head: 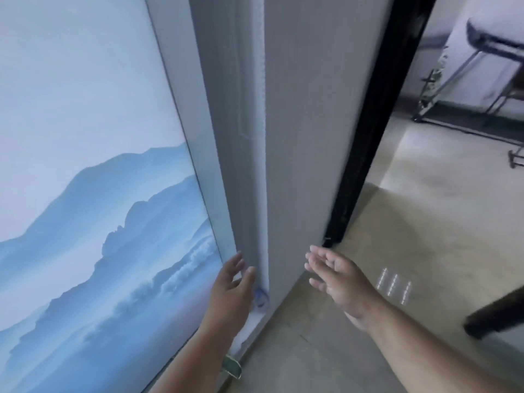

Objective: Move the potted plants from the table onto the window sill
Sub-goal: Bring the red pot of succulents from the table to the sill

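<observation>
- Left hand (pixel 231 290): fingers straight and slightly apart, holding nothing; the fingertips pointed toward 12 o'clock and lay over the pale frame (pixel 198 154) at the edge of a large mountain picture (pixel 93 211).
- Right hand (pixel 337 279): fingers relaxed and spread, palm turned toward 9 o'clock, holding nothing; it hovered over the floor just at 3 o'clock of the grey wall corner (pixel 300 137).
- The two hands sat either side of that corner, apart from each other and touching no pot.
- Left wrist: a green bracelet (pixel 232 368) showed at 6 o'clock of the left hand, near the bottom edge of the view.
- Small blue-and-white object (pixel 261 298): lodged at the foot of the recess between frame and wall, just at 3 o'clock of the left hand; too blurred to identify.
- Mountain picture: blue hazy ridges filled the whole 9 o'clock half of the view.
- Black door frame (pixel 377 120): ran from 12 o'clock down to the floor just above the right hand.
- Tiled floor (pixel 425 217): beige and glossy, with a small patch of reflected light marks (pixel 395 287) at 3 o'clock of the right hand.
- Folding chair (pixel 493 52): stood in the far room at 1 o'clock, with a dark furniture leg (pixel 496 316) at 4 o'clock.
- Potted plants, table and window sill: none could be seen in this view; their position could not be told.
</observation>
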{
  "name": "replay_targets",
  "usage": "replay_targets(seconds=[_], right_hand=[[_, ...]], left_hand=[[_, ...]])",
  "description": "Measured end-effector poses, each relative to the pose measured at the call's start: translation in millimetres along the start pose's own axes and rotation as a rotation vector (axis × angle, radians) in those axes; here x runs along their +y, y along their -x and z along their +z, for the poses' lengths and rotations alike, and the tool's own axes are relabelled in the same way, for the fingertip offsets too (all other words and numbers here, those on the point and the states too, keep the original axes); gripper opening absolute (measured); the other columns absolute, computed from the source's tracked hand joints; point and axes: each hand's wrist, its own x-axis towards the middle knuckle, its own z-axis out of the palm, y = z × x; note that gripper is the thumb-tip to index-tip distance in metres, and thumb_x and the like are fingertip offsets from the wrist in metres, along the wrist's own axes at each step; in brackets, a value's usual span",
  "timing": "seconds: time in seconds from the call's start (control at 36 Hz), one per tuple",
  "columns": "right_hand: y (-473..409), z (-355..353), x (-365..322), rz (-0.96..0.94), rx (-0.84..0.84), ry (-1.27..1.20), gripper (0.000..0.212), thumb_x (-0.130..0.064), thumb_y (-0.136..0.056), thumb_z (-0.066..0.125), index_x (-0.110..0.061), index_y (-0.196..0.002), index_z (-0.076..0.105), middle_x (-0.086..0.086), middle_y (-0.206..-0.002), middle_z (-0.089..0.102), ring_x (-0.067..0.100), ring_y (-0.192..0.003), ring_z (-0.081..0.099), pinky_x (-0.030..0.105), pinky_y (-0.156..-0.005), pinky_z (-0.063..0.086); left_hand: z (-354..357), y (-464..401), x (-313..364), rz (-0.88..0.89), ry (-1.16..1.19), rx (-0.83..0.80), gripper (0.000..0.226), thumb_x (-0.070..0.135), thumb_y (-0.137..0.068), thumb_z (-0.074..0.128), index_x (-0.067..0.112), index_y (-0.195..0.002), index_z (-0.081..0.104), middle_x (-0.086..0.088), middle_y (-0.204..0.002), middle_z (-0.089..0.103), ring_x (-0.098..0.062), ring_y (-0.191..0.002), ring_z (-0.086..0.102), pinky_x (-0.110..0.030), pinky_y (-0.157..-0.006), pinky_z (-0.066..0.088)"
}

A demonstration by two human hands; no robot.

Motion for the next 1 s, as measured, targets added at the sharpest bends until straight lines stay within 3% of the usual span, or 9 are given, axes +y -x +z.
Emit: replay_targets(seconds=[0.08,0.22,0.36,0.47,0.56,0.67,1.0], right_hand=[[42,-43,2,-0.022,0.146,-0.057,0.051,-0.024,-0.102,0.057,-0.014,-0.15,0.044,0.001,-0.147,0.055,0.012,-0.13,0.057,0.037,-0.108,0.05],[107,-106,10,-0.044,0.35,-0.147,0.049,-0.023,-0.102,0.058,-0.014,-0.149,0.045,0.004,-0.146,0.056,0.014,-0.13,0.058,0.04,-0.108,0.05],[174,-170,23,-0.077,0.57,-0.23,0.043,-0.024,-0.101,0.06,-0.018,-0.142,0.052,0.007,-0.146,0.056,0.018,-0.13,0.058,0.045,-0.11,0.048],[237,-223,34,-0.111,0.742,-0.306,0.036,-0.023,-0.101,0.06,-0.022,-0.136,0.055,0.006,-0.145,0.057,0.018,-0.13,0.058,0.044,-0.11,0.048],[283,-263,46,-0.133,0.848,-0.351,0.043,-0.026,-0.1,0.062,-0.018,-0.141,0.053,0.005,-0.144,0.057,0.017,-0.129,0.059,0.044,-0.111,0.048],[339,-318,65,-0.164,0.981,-0.397,0.033,-0.025,-0.099,0.064,-0.027,-0.13,0.057,0.001,-0.136,0.063,0.012,-0.12,0.065,0.041,-0.106,0.052],[525,-486,126,-0.234,1.302,-0.49,0.046,-0.026,-0.098,0.064,-0.016,-0.141,0.053,0.002,-0.139,0.06,0.013,-0.121,0.064,0.045,-0.107,0.051]], left_hand=[[39,15,10,0.058,-0.023,-0.149,0.049,0.026,-0.098,0.062,0.029,-0.145,0.048,0.009,-0.139,0.055,-0.015,-0.117,0.061,-0.029,-0.084,0.057],[108,43,14,0.1,-0.014,-0.335,0.048,0.021,-0.098,0.063,0.029,-0.143,0.05,0.005,-0.138,0.057,-0.005,-0.108,0.063,-0.041,-0.092,0.058],[186,82,8,0.166,-0.109,-0.55,0.048,0.021,-0.098,0.062,0.028,-0.144,0.048,0.005,-0.135,0.057,-0.002,-0.107,0.062,-0.037,-0.087,0.058],[256,123,4,0.203,-0.178,-0.718,0.05,0.025,-0.097,0.063,0.032,-0.144,0.047,0.004,-0.139,0.058,-0.011,-0.113,0.064,-0.038,-0.088,0.059],[311,159,2,0.207,-0.198,-0.811,0.052,0.024,-0.097,0.064,0.032,-0.145,0.046,0.004,-0.14,0.056,-0.009,-0.113,0.063,-0.044,-0.093,0.058],[379,214,1,0.216,-0.197,-0.918,0.052,0.022,-0.098,0.063,0.029,-0.146,0.046,0.003,-0.137,0.057,-0.012,-0.112,0.064,-0.041,-0.09,0.059],[578,407,-29,0.247,-0.239,-1.195,0.047,0.027,-0.096,0.066,0.037,-0.14,0.051,0.004,-0.137,0.06,-0.013,-0.107,0.068,-0.042,-0.09,0.059]])
